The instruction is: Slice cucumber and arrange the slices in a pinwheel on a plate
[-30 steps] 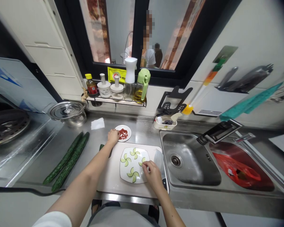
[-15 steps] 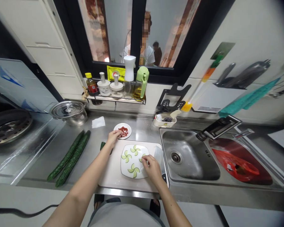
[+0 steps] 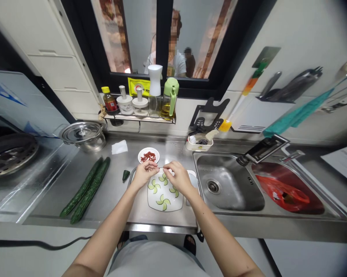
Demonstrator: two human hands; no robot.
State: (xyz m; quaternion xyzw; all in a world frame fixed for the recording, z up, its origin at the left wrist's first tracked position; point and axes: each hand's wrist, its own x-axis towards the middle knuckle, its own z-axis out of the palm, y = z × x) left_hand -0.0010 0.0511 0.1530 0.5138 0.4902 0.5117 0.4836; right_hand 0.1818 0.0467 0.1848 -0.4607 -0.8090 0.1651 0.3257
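A white square plate [image 3: 165, 197] with pinwheels of green cucumber slices lies on a white cutting board [image 3: 138, 211]. Both hands hover over the plate's far edge. My left hand [image 3: 144, 172] is pinched shut on something too small to name. My right hand [image 3: 176, 176] is also pinched, its fingertips nearly touching the left's. Just behind them sits a small white dish of red berries [image 3: 148, 155]. A knife [image 3: 193, 181] lies at the board's right side, mostly hidden by my right hand.
Two whole cucumbers [image 3: 88, 188] lie on the steel counter at left, a cucumber end [image 3: 125, 175] beside the board. A lidded pot [image 3: 83, 135] stands at back left, a sink [image 3: 228, 188] with a red bag [image 3: 283, 194] at right. Bottles fill a rack [image 3: 138, 107].
My left hand left the berry dish and came back over the plate. My right hand rose from the plate's right side to meet it. The view tilted slightly.
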